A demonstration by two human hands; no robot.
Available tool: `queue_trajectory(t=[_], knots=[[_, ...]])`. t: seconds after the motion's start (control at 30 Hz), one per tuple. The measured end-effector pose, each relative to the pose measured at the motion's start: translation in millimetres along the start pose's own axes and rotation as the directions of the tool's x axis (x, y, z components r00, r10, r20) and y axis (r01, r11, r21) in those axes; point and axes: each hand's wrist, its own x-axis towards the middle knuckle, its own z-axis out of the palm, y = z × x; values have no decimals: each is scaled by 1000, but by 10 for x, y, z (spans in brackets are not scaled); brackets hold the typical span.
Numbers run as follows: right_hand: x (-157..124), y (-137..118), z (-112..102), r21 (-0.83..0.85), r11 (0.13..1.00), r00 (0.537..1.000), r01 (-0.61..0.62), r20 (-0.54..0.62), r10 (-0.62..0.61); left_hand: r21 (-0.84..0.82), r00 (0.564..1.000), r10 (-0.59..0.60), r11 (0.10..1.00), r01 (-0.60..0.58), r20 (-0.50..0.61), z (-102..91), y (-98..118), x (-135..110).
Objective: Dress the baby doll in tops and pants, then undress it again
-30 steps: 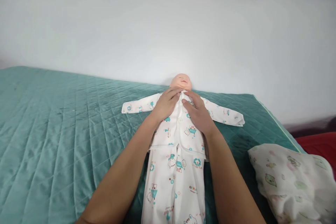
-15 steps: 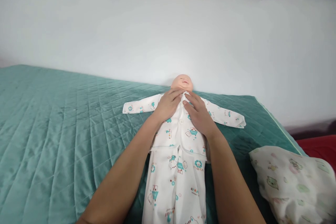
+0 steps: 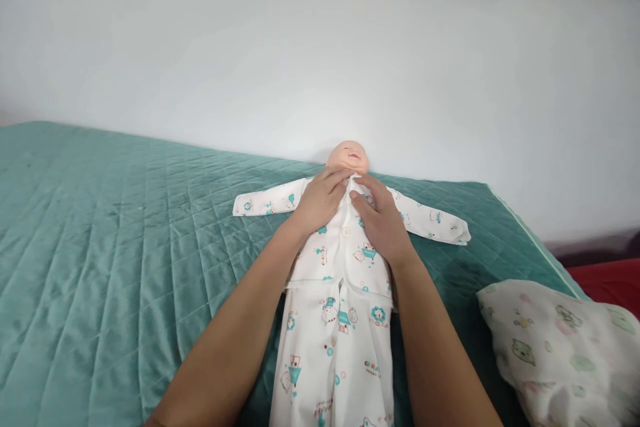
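A baby doll (image 3: 350, 155) lies on its back on a green quilted bed (image 3: 125, 227), its head against the white wall. It wears a white shirt (image 3: 345, 240) and trousers (image 3: 335, 353) printed with teal animals, sleeves spread out. My left hand (image 3: 317, 200) rests on the doll's chest left of the button line, fingers together at the collar. My right hand (image 3: 380, 217) rests on the right side of the chest, thumb near the top button. Both hands press on the shirt's neckline; whether they pinch the cloth is hidden.
A folded white cloth with pastel animal prints (image 3: 560, 347) lies at the bed's right near corner. Something red (image 3: 610, 280) shows beyond the bed's right edge. The white wall (image 3: 320, 67) runs along the far side of the bed.
Almost nothing has moved; both hands stay at the doll's collar, and the view has shifted slightly.
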Motion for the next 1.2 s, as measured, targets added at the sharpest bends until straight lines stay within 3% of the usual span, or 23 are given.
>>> queue_trajectory(t=[0.27, 0.6, 1.03, 1.2], knots=[[5, -11, -14, -6, 1000, 999, -7, 37, 7, -19, 997, -35, 999, 34, -67, 39, -39, 12], [-4, -46, -53, -114, 993, 993, 16, 122, -2, -1, 999, 2, 1000, -2, -42, 23, -44, 5], [-14, -65, -25, -32, 999, 999, 19, 48, -17, 17, 1000, -11, 1000, 11, -18, 20, -49, 0], [-3, -65, -25, -70, 996, 996, 59, 68, -54, 66, 998, 57, 996, -58, 3, 15, -57, 1]])
